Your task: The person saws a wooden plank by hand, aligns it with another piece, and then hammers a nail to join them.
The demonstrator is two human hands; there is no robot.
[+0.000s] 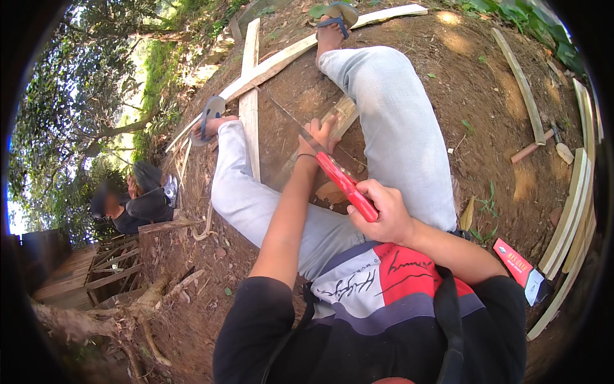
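Red-handled saw [345,184]: lay in your right grip, its blade running forward and leftward from there, crossing in front of your left grip as seen from above.
Right grip [385,208]: was closed around the rear of the red handle.
Left grip [315,136]: lay on the short board, ahead and left of the right grip; you could not tell whether its fingers were closed around the wood.
Short board [347,116]: slanted beneath your left grip, one end showing just beyond its fingertips.
Crossed boards [251,137]: lay on the brown earth [476,169], left of and ahead of your left grip.
Wooden strips [566,214]: lay well to the right of your right grip.
Red-and-white sleeve [517,264]: rested right of and behind your right grip, near those strips.
Seated person [144,195]: was well left of both grips.
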